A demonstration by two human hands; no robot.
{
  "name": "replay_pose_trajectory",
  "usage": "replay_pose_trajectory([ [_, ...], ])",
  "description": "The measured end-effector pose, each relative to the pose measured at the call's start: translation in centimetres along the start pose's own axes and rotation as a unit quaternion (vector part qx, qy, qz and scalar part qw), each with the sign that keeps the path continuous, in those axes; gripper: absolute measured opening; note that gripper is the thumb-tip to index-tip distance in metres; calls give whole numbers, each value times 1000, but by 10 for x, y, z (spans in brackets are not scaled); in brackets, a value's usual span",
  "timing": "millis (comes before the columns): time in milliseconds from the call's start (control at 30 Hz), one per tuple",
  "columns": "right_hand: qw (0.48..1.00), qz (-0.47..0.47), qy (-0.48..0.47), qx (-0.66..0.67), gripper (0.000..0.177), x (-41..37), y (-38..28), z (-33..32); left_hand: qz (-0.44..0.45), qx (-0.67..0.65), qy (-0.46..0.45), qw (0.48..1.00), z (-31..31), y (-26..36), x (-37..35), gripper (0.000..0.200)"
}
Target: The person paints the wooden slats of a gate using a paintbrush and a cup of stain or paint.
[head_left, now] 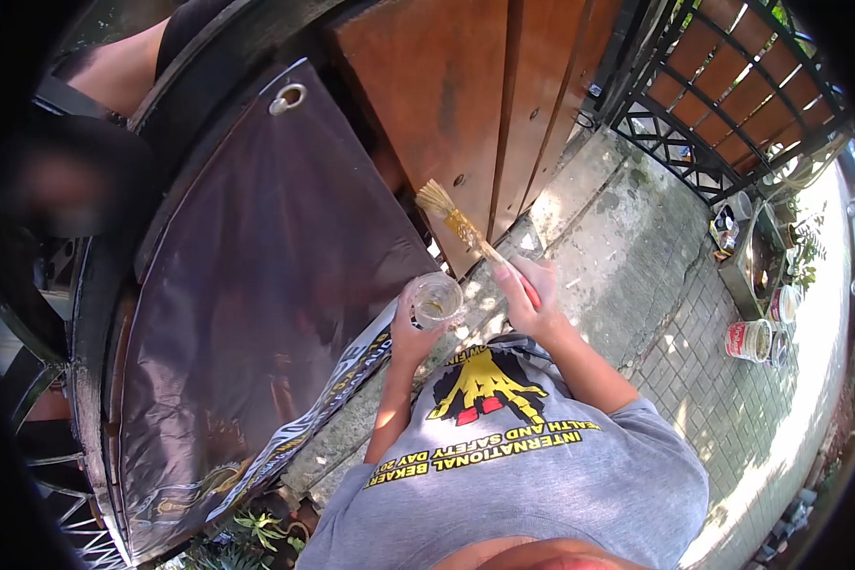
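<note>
My left hand (414, 331) is closed around a clear cup (438, 300), which is held upright with a little yellowish liquid at its bottom. Raised in my right hand (528, 292) is a paintbrush (465, 229), gripped by its pale, red-ended handle. Its light bristles point up and away from me, overlapping the lower part of a brown wooden panel (437, 104) in this view. To the left of the cup hangs a dark banner (275, 256) with a metal eyelet in its top corner.
A black metal gate frame (104, 313) runs down the left, with another person's arm (114, 71) behind it. A second gate (722, 85) stands at the upper right. Paint buckets (749, 340) and plants sit on the paving at right.
</note>
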State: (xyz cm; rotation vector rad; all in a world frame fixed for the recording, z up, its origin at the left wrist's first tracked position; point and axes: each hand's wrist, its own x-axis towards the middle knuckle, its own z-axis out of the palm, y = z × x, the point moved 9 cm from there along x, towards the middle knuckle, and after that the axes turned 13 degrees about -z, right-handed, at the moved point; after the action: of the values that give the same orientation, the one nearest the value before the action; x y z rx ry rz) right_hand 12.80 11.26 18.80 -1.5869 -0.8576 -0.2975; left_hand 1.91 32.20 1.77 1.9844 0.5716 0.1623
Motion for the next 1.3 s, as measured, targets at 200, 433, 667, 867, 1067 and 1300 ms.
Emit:
replay_pose_trajectory([
  [200, 955, -279, 77, -70, 34, 76, -104, -31, 9, -35, -33, 999, 10, 18, 7, 93],
  [433, 921, -357, 72, -138, 42, 108, -137, -10, -4, 46, -104, 993, 29, 21, 10, 101],
  [667, 937, -337, 52, -79, 40, 82, -120, -9, 56, -30, -75, 995, 22, 17, 22, 99],
  [867, 923, -350, 29, -159, 39, 119, -152, -6, 64, -42, -66, 995, 24, 33, 29, 95],
  [1067, 960, -239, -5, -146, 37, 67, -91, 17, 66, -44, -97, 992, 19, 41, 25, 96],
  [1300, 933, -340, 47, -110, 26, 87, -135, -24, 55, -73, -71, 993, 13, 34, 20, 96],
])
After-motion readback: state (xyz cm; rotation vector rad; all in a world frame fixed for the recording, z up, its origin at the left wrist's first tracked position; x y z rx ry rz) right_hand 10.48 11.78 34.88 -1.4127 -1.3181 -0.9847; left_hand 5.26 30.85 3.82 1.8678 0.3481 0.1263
